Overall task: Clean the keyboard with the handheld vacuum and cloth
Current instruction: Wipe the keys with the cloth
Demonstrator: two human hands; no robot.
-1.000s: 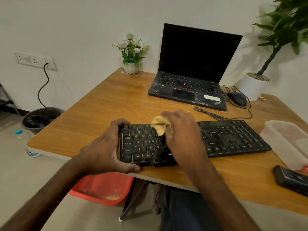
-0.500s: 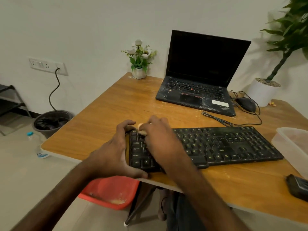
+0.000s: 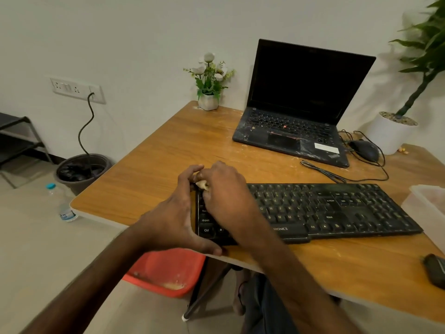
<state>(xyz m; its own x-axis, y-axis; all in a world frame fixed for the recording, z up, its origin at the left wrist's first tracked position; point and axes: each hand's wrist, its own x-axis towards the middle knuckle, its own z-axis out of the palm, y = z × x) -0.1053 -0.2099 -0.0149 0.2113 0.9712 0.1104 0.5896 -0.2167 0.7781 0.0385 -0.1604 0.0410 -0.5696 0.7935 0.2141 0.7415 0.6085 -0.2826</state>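
Cloth wipe under way. Black full-size plastic keyboard [image 3: 325, 208] flat on the wooden bench [image 3: 168, 150], along its near edge. Small crumpled pale-yellow cloth [image 3: 202, 183] at the keyboard's far left corner, pinched in the fingers of the right hand [image 3: 226, 191] and mostly hidden beneath it. Left hand [image 3: 173, 213] clamped on the keyboard's left end: thumb at the near corner, fingers curled over the far corner, almost touching the cloth.

Change over the last second: cloth and right hand shifted from roughly a third of the way along the key rows out to the extreme left end. Left hand's hold unaltered. Read as a wiping stroke run out to the end. Judged: left key block covered or nearly so. Middle and right sections, with faint pale specks, probably due next.

Right of the keyboard: clear plastic tub [image 3: 428, 201]. Nearer the bench edge, a dark handheld device [image 3: 434, 271], likely the vacuum, untouched and cut off by the frame. Behind the keyboard: open black laptop [image 3: 301, 116] with smudged deck, black wired mouse [image 3: 363, 149], white pot of pale flowers [image 3: 209, 92], white planter [image 3: 390, 133] with tall green plant. Below the keyboard's left end, under the bench: red plastic bin [image 3: 168, 271].
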